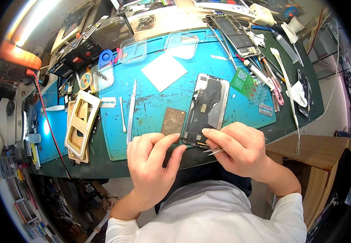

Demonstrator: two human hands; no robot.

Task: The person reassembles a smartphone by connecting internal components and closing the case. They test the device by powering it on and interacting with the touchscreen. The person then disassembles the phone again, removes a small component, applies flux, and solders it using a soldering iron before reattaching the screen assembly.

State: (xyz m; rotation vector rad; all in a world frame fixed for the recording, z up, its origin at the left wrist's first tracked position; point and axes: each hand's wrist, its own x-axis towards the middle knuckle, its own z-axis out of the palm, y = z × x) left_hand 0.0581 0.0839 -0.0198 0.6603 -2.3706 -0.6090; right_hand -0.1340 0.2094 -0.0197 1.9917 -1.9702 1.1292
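An opened phone body (207,106) with a silver frame lies face down on the blue work mat (155,101). My right hand (236,148) grips thin metal tweezers (212,151) beside the phone's near end, their tips pointing left. My left hand (153,168) rests at the mat's front edge, its index finger and thumb touching the phone's near corner. A brown rectangular pad (173,121) lies just left of the phone.
On the mat lie a white square sheet (164,71), a thin metal blade tool (131,111), a white spudger (122,114) and clear plastic lids (132,50). Cream frame moulds (81,123) sit left. Another dismantled phone (236,34), a green tray (243,81) and several tools lie at the back right.
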